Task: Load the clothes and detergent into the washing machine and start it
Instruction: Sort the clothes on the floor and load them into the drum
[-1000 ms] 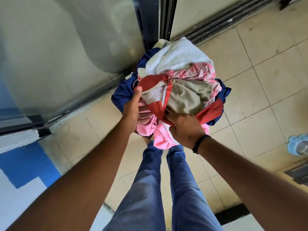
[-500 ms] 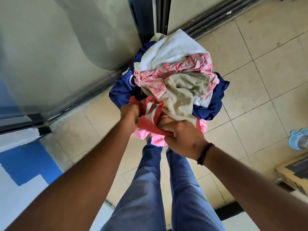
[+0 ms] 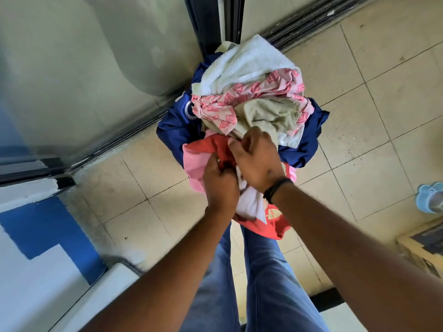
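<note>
A heap of clothes sits in a dark blue laundry bag (image 3: 172, 130) on the tiled floor: a white towel (image 3: 242, 65) on top, a pink patterned cloth (image 3: 242, 97) and a beige garment (image 3: 268, 116) under it. At the near side of the heap, my left hand (image 3: 221, 185) and my right hand (image 3: 257, 161) both grip a red and white garment (image 3: 261, 221). It hangs down over a pink garment (image 3: 194, 164). No washing machine or detergent can be identified.
A glass sliding door (image 3: 84, 68) with a dark floor track stands left and behind the bag. A blue and white surface (image 3: 36, 248) lies at the lower left. A cardboard box (image 3: 422, 248) and a light blue object (image 3: 429, 197) sit at the right edge. My jeans legs are below.
Both hands have pulled the red and white garment off the heap toward me; it now hangs loose below my hands. The towel and patterned cloth stayed on the pile.
</note>
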{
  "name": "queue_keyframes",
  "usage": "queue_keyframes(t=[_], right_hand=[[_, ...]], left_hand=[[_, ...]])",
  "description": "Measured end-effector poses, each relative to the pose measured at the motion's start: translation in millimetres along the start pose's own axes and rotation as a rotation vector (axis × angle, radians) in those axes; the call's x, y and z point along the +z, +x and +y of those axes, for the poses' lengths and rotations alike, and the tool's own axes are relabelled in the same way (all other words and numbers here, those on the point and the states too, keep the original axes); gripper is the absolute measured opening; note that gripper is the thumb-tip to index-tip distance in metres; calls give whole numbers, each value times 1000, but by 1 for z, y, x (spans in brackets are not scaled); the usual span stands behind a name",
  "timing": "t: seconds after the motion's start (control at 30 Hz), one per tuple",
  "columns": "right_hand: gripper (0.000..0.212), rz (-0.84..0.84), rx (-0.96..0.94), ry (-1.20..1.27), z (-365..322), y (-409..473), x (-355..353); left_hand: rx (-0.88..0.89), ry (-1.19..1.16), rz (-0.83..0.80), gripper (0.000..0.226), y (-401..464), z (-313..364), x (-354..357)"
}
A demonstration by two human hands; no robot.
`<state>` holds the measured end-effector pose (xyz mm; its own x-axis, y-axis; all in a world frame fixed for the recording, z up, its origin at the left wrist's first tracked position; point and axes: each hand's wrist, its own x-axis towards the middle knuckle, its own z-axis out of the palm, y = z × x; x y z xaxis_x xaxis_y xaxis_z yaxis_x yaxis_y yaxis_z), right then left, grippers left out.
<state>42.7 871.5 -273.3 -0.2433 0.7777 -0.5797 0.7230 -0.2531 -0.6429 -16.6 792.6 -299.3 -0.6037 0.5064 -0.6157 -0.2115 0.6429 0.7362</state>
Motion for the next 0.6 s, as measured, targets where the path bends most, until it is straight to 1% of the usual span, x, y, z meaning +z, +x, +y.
queue_keyframes(t=[0.03,0.07,0.13,0.2,0.23,0.27,0.37,0.43,0.47,0.53,0.6], right_hand=[[30,-14,9,37,-3,5,-2],[34,-67,11,39,-6,10,-5],[48,-285,22,-107,-11,18,-14],[61,-513,35,-319,-16,22,-20],[64,-580,31,-411,-15,24,-20],[62,-624,15,-490,-13,26,-17],[30,-673,-47,-729,6,29,-4],[10,-671,-48,-778,24,27,2],[11,-658,-43,-758,33,25,2],[24,-620,-21,-666,51,20,2],[21,-536,-5,-565,61,12,-3]], left_hand=[[15,5,-9,32,-6,-2,2],[29,18,-20,38,-13,-3,2],[98,92,-75,46,-32,-3,2],[177,245,-169,36,-53,-7,1],[209,315,-220,30,-61,-12,-1],[243,368,-274,24,-66,-17,-5],[326,469,-426,12,-67,-28,-21],[336,464,-446,10,-60,-32,-31],[324,447,-433,11,-56,-34,-36],[272,399,-398,20,-48,-37,-45],[231,310,-336,27,-41,-33,-49]])
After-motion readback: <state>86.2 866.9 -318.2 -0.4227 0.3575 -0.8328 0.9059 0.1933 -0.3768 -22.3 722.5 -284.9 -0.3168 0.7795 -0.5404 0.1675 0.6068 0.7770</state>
